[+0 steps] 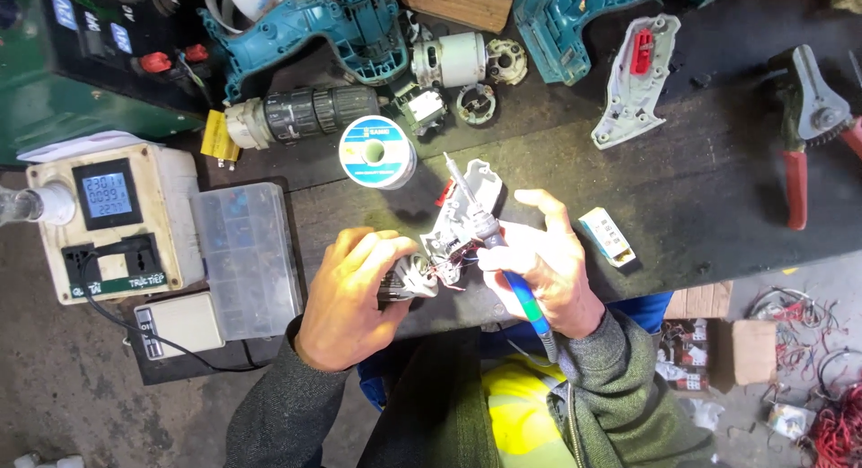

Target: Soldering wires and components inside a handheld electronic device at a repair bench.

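While the left hand [352,293] closes its grip around a small dark motor part [406,281] with red wires, the right hand [543,266] clamps a blue-handled soldering iron [489,239] in a pen hold, its tip slanting up and away over a white switch housing [467,208]. Both hands work right at the near edge of the dark worktop [700,181], forearms hanging past it over the lap. A solder spool [377,151] lies just beyond the iron's tip, and a grey drill chuck [301,115] sits behind that. To the left, a clear compartment box [244,257] stands close beside the left wrist, with a cream power meter [108,221] further left. To the right, a small white-and-blue box [607,236] lies near the right hand; beyond it the worktop runs bare out to the red-handled pliers [799,145] at the far right. Teal drill shells [332,33] crowd the far edge.
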